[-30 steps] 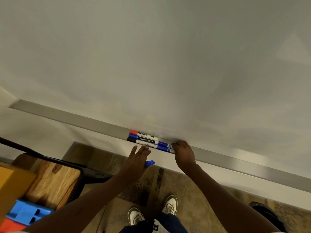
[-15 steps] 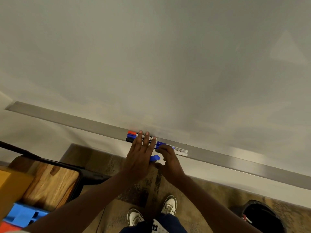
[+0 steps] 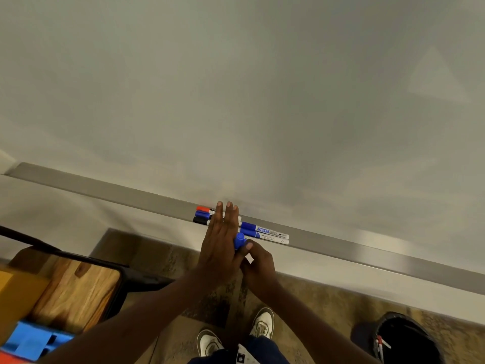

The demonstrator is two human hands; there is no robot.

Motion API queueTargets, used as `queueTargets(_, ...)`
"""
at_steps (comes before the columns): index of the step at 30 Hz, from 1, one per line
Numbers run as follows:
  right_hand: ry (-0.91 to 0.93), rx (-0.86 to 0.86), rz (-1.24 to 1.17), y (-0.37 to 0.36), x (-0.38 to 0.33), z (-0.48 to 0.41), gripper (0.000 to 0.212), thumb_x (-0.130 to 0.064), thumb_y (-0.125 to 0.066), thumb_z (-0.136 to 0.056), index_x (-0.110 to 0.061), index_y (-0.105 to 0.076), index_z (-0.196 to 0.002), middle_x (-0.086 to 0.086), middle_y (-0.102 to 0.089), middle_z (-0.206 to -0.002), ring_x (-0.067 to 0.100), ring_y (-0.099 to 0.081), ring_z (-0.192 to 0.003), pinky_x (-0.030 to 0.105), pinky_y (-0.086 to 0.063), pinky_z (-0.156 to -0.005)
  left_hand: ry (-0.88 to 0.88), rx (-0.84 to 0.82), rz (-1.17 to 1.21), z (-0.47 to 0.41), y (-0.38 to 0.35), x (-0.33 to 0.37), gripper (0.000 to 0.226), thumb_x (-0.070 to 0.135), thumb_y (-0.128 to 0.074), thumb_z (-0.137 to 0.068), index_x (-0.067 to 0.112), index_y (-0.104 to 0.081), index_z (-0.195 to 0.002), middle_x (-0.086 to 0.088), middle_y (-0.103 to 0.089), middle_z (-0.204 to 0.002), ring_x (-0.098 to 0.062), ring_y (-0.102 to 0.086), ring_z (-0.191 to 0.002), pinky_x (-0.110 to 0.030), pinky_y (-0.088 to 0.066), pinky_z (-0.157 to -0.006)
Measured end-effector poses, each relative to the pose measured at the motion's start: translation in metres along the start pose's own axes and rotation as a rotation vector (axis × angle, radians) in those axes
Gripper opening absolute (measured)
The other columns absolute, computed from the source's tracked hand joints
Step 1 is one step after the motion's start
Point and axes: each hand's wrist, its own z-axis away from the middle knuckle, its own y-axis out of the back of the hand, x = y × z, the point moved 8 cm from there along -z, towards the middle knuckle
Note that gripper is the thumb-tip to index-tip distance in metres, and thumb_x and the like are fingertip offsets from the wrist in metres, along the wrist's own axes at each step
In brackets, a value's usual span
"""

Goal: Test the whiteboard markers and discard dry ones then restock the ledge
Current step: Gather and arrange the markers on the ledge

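At the ledge (image 3: 367,254) front edge: left hand (image 3: 219,240) flat, fingers straight over three markers (image 3: 203,214); right hand (image 3: 258,269) pinches blue cap (image 3: 239,240); bin (image 3: 409,340) right.

A wooden stool seat (image 3: 76,292) with a dark frame sits at eight o'clock. A yellow box (image 3: 18,292) lies just beside it at the left edge, with a blue plastic tray (image 3: 31,342) below. White sneakers (image 3: 262,323) stand at six o'clock on mottled brown carpet (image 3: 328,306).

Red, blue, black marker caps (image 3: 202,214)
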Motion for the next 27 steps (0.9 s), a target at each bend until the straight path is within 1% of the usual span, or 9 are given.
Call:
queueTargets(3,0.077,0.023,0.111,0.009,-0.007,-0.004,0.027,0.001,-0.062,-0.086,-0.006,-0.063,-0.112,0.005,-0.066,-0.108,0.012,-0.056,-0.097,0.016,-0.041,-0.087,0.037,-0.034,-0.031,0.001,-0.004,-0.005,0.087,0.069,-0.032,-0.091,0.012,-0.004,-0.150,-0.016,-0.018,-0.154,-0.027,-0.006,-0.145,-0.056,-0.023,-0.113)
queueTargets(6,0.210,0.086,0.297,0.024,-0.015,-0.013,0.025,-0.001,-0.069,-0.080,-0.008,-0.067,-0.104,0.008,-0.069,-0.097,0.020,-0.062,-0.088,0.031,-0.049,-0.078,0.062,-0.110,-0.131,0.006,-0.011,-0.015,0.103,0.078,-0.032,-0.084,0.002,-0.005,-0.149,-0.020,-0.013,-0.155,-0.031,-0.009,-0.144,-0.043,-0.011,-0.118)
queueTargets(7,0.248,0.112,0.409,0.028,-0.015,-0.016,0.027,-0.001,-0.073,-0.076,-0.009,-0.069,-0.101,0.007,-0.070,-0.093,0.020,-0.064,-0.083,0.031,-0.050,-0.073,0.084,-0.148,-0.190,0.008,-0.013,-0.020,0.106,0.080,-0.030,-0.083,-0.001,-0.007,-0.148,-0.021,-0.012,-0.155,-0.033,-0.010,-0.144,-0.042,-0.010,-0.118)
queueTargets(9,0.247,0.138,0.613,0.039,-0.007,-0.026,0.031,-0.005,-0.080,-0.071,-0.012,-0.070,-0.100,0.005,-0.071,-0.087,0.020,-0.064,-0.076,0.030,-0.051,-0.065,0.124,-0.222,-0.301,0.013,-0.016,-0.030,0.106,0.081,-0.026,-0.083,-0.004,-0.018,-0.147,-0.023,-0.014,-0.155,-0.037,-0.012,-0.144,-0.046,-0.016,-0.117)
queueTargets(11,0.222,0.127,0.755,0.046,0.004,-0.038,0.038,-0.006,-0.083,-0.065,-0.013,-0.070,-0.100,0.003,-0.070,-0.082,0.020,-0.062,-0.071,0.031,-0.050,-0.061,0.138,-0.274,-0.408,0.016,-0.017,-0.037,0.101,0.078,-0.023,-0.086,-0.004,-0.028,-0.144,-0.026,-0.018,-0.154,-0.041,-0.015,-0.142,-0.053,-0.022,-0.113)
queueTargets(14,0.217,0.092,0.930,0.053,0.017,-0.051,0.043,-0.013,-0.088,-0.055,-0.010,-0.070,-0.095,0.004,-0.068,-0.076,0.021,-0.062,-0.066,0.029,-0.048,-0.056,0.152,-0.333,-0.537,0.019,-0.018,-0.046,0.096,0.076,-0.020,-0.088,-0.002,-0.037,-0.140,-0.028,-0.025,-0.151,-0.046,-0.021,-0.140,-0.055,-0.024,-0.110)
queueTargets(18,0.195,0.061,0.970,0.058,0.025,-0.058,0.042,-0.032,-0.091,-0.050,-0.011,-0.069,-0.079,0.003,-0.068,-0.070,0.020,-0.061,-0.059,0.025,-0.046,-0.052,0.195,-0.405,-0.617,0.022,-0.021,-0.064,0.095,0.075,-0.017,-0.088,-0.001,-0.046,-0.136,-0.028,-0.039,-0.144,-0.047,-0.029,-0.136,-0.055,-0.024,-0.109)
queueTargets(22,0.164,0.053,0.981,0.057,0.032,-0.062,0.045,-0.036,-0.093,-0.042,-0.013,-0.068,-0.072,0.001,-0.067,-0.064,0.018,-0.060,-0.054,0.023,-0.045,-0.049,0.255,-0.479,-0.628,0.019,-0.023,-0.083,0.097,0.073,-0.008,-0.089,-0.003,-0.051,-0.131,-0.030,-0.048,-0.135,-0.046,-0.041,-0.129,-0.055,-0.029,-0.106)
queueTargets(27,0.134,0.026,1.005,0.048,0.041,-0.067,0.049,-0.038,-0.096,-0.034,-0.013,-0.066,-0.064,0.002,-0.064,-0.059,0.018,-0.059,-0.052,0.023,-0.046,-0.049,0.267,-0.466,-0.604,0.003,-0.018,-0.105,0.094,0.073,-0.009,-0.090,-0.002,-0.045,-0.133,-0.027,-0.050,-0.132,-0.042,-0.045,-0.125,-0.054,-0.032,-0.106)
